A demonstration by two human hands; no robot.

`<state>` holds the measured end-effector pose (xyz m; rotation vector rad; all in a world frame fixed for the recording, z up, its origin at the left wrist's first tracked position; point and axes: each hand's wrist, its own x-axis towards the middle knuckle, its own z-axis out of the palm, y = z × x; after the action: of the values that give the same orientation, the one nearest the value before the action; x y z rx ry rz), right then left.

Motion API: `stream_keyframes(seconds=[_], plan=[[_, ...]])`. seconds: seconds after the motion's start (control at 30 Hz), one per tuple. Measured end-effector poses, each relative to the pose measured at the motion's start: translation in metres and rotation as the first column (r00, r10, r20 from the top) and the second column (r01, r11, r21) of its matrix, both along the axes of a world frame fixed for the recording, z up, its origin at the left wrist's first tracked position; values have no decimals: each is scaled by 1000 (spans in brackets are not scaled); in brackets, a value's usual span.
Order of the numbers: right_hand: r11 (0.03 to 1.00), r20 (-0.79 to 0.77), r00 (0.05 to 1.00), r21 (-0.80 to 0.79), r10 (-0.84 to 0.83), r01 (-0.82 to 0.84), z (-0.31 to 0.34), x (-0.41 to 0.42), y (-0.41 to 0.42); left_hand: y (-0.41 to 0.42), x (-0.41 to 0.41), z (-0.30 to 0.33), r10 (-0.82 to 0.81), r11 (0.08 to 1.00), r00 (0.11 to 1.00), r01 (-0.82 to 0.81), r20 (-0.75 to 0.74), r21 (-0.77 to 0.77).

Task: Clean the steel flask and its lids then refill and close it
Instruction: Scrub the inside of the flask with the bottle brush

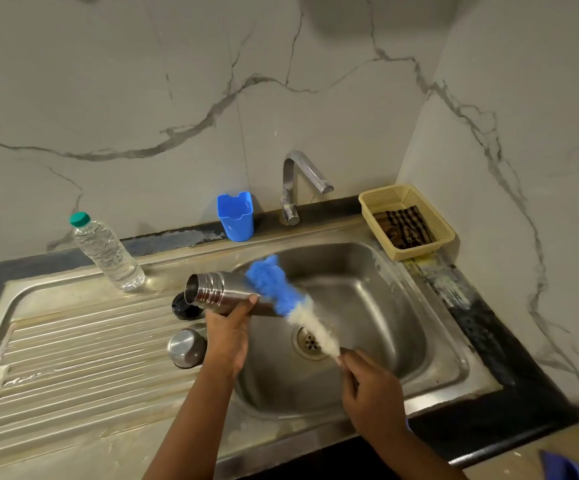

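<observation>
Steel flask (225, 289) lies sideways, uncapped, gripped by left hand (227, 332); right hand (367, 386) pinches brush (288, 299).

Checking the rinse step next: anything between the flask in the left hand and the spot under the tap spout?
Nothing visible. The left hand holds the steel flask tilted at the basin's left edge. The bottle brush, held by the right hand, lies against its body. The basin under the tap looks free.

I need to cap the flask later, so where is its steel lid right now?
The steel lid sits on the draining board just left of the left hand, below the black lid.
</observation>
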<state>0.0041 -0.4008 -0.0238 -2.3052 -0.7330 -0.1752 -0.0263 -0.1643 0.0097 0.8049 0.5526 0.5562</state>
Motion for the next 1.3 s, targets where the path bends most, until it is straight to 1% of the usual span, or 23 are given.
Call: stream_keyframes(seconds=[0.07,0.1,0.23,0.27,0.3,0.37,0.43,0.47,0.53,0.6,0.63,0.67,0.73,0.8,0.83,0.93,0.97,1.1,1.17,1.23,1.3], plan=[[999,-2,999,-2,51,-51,3,-1,6,-3,1,-2,12,998,1000,-12,4,-55],[999,-7,999,-4,44,-44,0,3,5,-4,2,-3,32,997,999,-32,5,-70],[989,-45,989,-38,-141,140,-10,22,-6,-8,8,-1,126,985,992,-122,26,-120],[988,-34,988,-32,-153,152,-9,23,-6,-10,10,-2,159,977,987,-156,12,-146],[991,-9,991,-21,-131,130,-6,21,-3,-12,12,-2,190,967,982,-188,-6,-174],[999,58,998,-24,-25,26,1,10,5,-17,15,-1,228,944,974,-224,-11,-240],[998,81,995,-31,50,-48,2,3,9,-20,17,0,250,922,968,-240,-5,-305],[999,73,996,-20,45,-44,1,4,9,-21,19,1,266,911,964,-254,-8,-325],[999,37,998,1,-44,44,-4,14,5,-23,20,3,308,890,951,-291,-10,-351],[988,-1,988,3,-154,154,-8,24,-1,-26,22,7,355,872,934,-349,-48,-343],[984,-1,984,-1,-176,176,-9,26,-3,-27,24,6,373,869,925,-378,-78,-320],[986,15,986,-6,-165,165,-9,25,-2,-27,25,5,392,865,913,-408,-114,-293],[997,57,996,-30,-65,67,-7,16,1,-26,27,2,407,862,899,-437,-165,-258],[999,73,997,-50,8,-4,-7,10,2,-24,27,0,380,875,910,-412,-166,-256],[999,50,999,-46,-11,13,-8,12,1,-24,25,0,362,883,918,-394,-164,-255],[986,-48,985,-41,-166,164,-9,24,-6,-24,23,3,303,913,938,-336,-166,-230],[985,-59,984,-49,-170,168,-8,25,-8,-24,22,4,283,924,947,-312,-152,-222],[1000,-27,1000,-9,4,-5,9,14,-6,-14,19,0,160,967,985,-169,-62,-189],[999,-11,999,29,33,-33,17,14,-2,-10,18,1,117,980,992,-123,-44,-157],[997,-6,999,64,33,-33,23,18,3,-9,21,5,69,993,995,-75,-70,-88],[996,7,999,84,40,-40,30,23,10,-10,28,12,11,999,991,-15,-132,-30]])
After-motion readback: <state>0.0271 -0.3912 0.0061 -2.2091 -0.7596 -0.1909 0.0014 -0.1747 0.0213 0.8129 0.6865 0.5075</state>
